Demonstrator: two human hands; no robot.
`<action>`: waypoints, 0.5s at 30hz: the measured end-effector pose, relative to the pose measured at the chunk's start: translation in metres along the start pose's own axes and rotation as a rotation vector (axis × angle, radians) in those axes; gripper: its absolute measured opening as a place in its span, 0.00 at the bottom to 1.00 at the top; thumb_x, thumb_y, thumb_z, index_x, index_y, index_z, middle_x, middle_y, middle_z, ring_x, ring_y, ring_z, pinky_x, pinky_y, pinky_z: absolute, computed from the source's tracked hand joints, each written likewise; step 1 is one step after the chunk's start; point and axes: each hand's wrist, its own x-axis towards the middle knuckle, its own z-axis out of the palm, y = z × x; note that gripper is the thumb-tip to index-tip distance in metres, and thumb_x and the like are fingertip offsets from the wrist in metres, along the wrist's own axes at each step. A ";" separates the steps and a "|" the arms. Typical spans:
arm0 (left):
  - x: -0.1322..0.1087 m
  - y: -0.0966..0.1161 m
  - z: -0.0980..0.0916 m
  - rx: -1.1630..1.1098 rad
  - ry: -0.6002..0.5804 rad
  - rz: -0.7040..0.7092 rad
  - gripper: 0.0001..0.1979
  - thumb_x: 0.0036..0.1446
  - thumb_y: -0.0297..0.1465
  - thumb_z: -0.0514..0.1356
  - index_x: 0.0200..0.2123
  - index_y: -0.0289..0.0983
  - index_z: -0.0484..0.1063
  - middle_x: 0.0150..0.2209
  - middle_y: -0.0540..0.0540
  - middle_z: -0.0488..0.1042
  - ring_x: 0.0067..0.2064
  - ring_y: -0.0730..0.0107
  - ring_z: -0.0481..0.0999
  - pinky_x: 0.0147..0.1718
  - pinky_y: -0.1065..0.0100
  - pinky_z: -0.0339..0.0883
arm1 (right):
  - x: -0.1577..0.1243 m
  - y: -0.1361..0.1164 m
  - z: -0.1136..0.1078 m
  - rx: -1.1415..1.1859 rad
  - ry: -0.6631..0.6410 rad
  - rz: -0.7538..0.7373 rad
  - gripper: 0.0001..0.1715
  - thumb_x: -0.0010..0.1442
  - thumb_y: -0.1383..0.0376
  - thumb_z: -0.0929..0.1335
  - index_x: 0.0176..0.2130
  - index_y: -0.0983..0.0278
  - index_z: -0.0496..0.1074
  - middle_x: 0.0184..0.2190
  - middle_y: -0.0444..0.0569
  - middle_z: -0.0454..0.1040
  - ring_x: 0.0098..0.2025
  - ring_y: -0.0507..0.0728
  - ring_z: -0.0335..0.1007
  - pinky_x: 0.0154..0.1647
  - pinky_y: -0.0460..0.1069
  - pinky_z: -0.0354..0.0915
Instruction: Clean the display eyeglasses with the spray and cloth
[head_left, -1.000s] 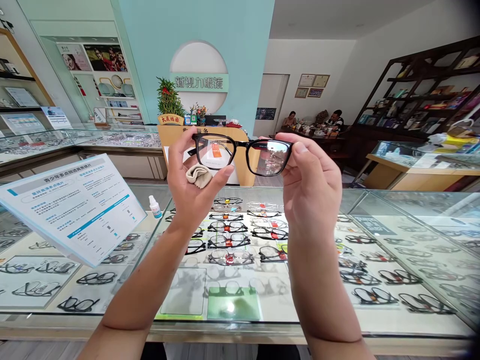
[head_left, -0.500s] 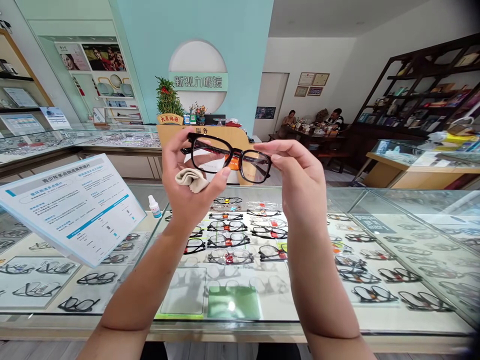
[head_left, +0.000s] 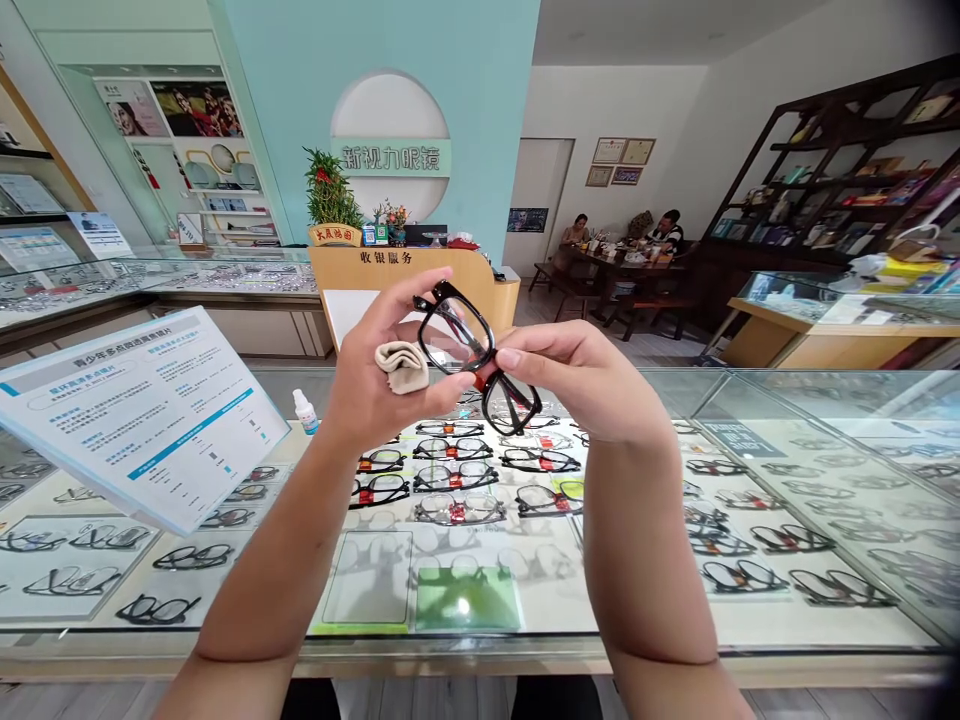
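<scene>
Over the glass showcase, a black-framed pair of eyeglasses is raised between my hands, tilted so its right lens hangs lower. My left hand curls round the left side of the frame, with its thumb near the bridge. A folded beige cloth is tucked in the same palm. My right hand pinches the frame at the bridge between thumb and fingers. Behind the lenses, the temples show unfolded.
Rows of eyeglasses lie inside the glass showcase. A small white bottle and a tilted printed sign stand on the left. Farther back are a wooden counter and two people seated at a table.
The eyeglasses have moved slightly down and tilted, right side lower. My right hand has shifted its grip from the right rim to the bridge.
</scene>
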 end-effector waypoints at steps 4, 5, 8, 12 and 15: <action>0.004 0.000 -0.008 -0.027 -0.033 -0.008 0.46 0.58 0.55 0.77 0.75 0.56 0.65 0.59 0.42 0.80 0.43 0.57 0.87 0.35 0.58 0.84 | -0.001 -0.003 0.001 -0.004 0.041 -0.033 0.24 0.66 0.42 0.80 0.36 0.59 0.90 0.37 0.49 0.87 0.40 0.58 0.81 0.44 0.54 0.77; 0.004 0.001 -0.011 -0.046 -0.032 -0.005 0.47 0.58 0.54 0.77 0.75 0.57 0.64 0.60 0.42 0.79 0.40 0.61 0.85 0.32 0.61 0.82 | -0.002 -0.003 0.002 -0.009 0.057 -0.042 0.23 0.66 0.42 0.80 0.37 0.59 0.90 0.38 0.50 0.88 0.41 0.59 0.82 0.46 0.55 0.77; 0.005 0.007 -0.027 -0.002 -0.015 -0.030 0.44 0.60 0.52 0.76 0.74 0.56 0.67 0.58 0.43 0.81 0.35 0.67 0.80 0.28 0.63 0.77 | -0.003 -0.002 0.001 -0.014 0.177 -0.071 0.22 0.65 0.43 0.80 0.38 0.57 0.90 0.39 0.49 0.88 0.44 0.60 0.83 0.50 0.56 0.79; 0.005 0.021 -0.056 0.202 -0.089 -0.100 0.29 0.59 0.49 0.77 0.62 0.54 0.81 0.42 0.49 0.85 0.32 0.62 0.78 0.36 0.56 0.77 | -0.008 0.006 -0.011 0.015 0.400 -0.035 0.24 0.60 0.41 0.82 0.38 0.57 0.88 0.37 0.47 0.87 0.44 0.60 0.84 0.49 0.55 0.81; 0.006 0.028 -0.071 0.280 -0.196 -0.141 0.25 0.57 0.48 0.78 0.56 0.54 0.85 0.36 0.52 0.85 0.26 0.64 0.72 0.33 0.56 0.72 | -0.021 0.021 -0.026 0.082 0.469 0.060 0.24 0.58 0.42 0.83 0.38 0.59 0.85 0.40 0.49 0.87 0.45 0.59 0.84 0.49 0.54 0.81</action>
